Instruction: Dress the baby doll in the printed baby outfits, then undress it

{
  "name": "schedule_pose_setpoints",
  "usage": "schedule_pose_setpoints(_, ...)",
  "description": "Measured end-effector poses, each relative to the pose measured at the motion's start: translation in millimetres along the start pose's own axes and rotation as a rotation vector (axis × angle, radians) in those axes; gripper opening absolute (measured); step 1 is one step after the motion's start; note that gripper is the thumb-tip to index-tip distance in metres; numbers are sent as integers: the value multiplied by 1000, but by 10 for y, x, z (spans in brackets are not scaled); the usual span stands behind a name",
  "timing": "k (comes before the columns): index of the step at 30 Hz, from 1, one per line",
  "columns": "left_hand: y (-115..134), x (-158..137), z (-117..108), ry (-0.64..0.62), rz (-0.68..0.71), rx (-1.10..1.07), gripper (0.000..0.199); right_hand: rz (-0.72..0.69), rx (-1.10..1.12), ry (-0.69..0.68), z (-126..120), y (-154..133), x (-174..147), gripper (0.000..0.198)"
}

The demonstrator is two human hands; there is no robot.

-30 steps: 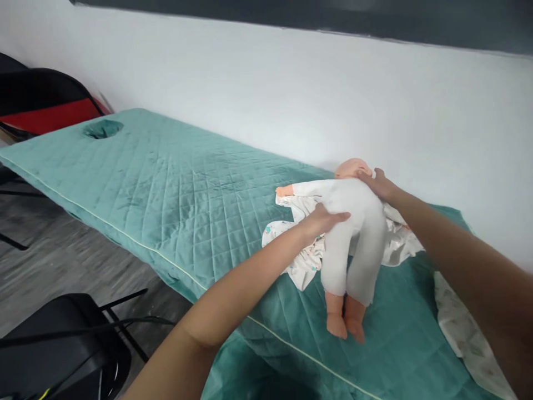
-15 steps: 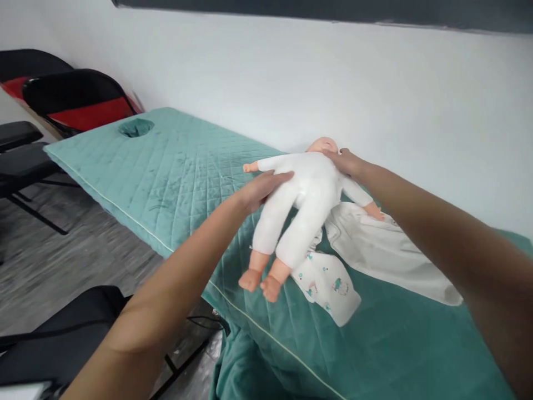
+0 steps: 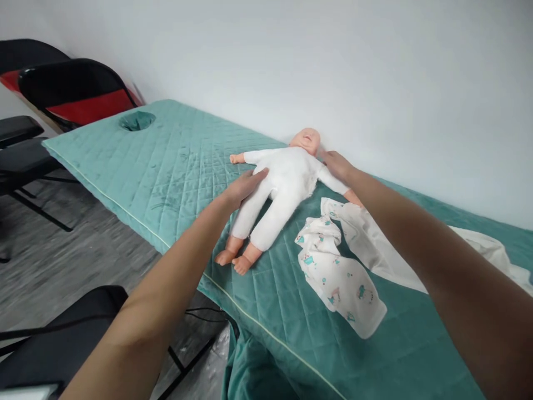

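A baby doll (image 3: 287,172) with a white cloth body lies on its back on the green quilted bed, head toward the wall and feet toward the near edge. My left hand (image 3: 245,186) holds the doll's side at the hip, thumb over the top and the other fingers mostly hidden. At the doll's shoulder, beside its head, my right hand (image 3: 337,165) is closed around the upper arm; its fingertips are partly hidden. A white baby garment with small teal prints (image 3: 341,278) lies crumpled right of the doll's legs.
White cloth (image 3: 387,258) stretches under my right forearm along the green bed (image 3: 191,166). The bed has a face hole (image 3: 137,121) at its far left end. Black folding chairs (image 3: 77,83) stand at the left, and a black seat (image 3: 83,328) is at lower left.
The doll has moved left and down onto the bed, with both hands following. Its head now shows fully, and the printed garment lies uncovered, apart from its legs.
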State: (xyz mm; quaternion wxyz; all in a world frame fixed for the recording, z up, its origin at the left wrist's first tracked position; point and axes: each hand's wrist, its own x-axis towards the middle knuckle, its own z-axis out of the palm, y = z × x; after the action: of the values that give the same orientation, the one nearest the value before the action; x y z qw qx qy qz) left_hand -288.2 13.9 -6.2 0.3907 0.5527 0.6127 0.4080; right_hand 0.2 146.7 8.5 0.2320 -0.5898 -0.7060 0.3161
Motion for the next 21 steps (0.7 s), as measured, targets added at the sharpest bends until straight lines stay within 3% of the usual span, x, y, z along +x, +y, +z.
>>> schedule_pose_setpoints(2,123,-173,79,264,94,228,45,67,-121,15,-207,289,-200,79)
schedule_pose_setpoints(4,299,-424,211,376,352,451,34,159,-426,6,-448,592,-475,78)
schedule_pose_setpoints(5,388,-569,294,305,498,539,36,195,-511,13,-570,729,-635,74)
schedule_pose_setpoints(8,566,-998,578,-247,812,723,47,251,-671,3,-897,1018,-1149,64)
schedule_pose_setpoints(10,595,-1217,780,-491,858,814,47,221,-812,-66,-1061,1089,-1473,57)
schedule_pose_setpoints(11,598,-1300,883,-526,847,849,46,193,-881,-100,-1127,1091,-1620,52)
schedule_pose_setpoints(16,774,-1605,1442,-374,847,853,36,40,-975,-85,-1329,809,-2289,37)
schedule_pose_setpoints(19,1044,-1800,1770,-227,941,751,23,-269,-857,-6,-1385,499,-2764,40)
schedule_pose_setpoints(21,1214,-1923,1940,-181,1016,724,20,-468,-747,-37,-1415,313,-3121,40)
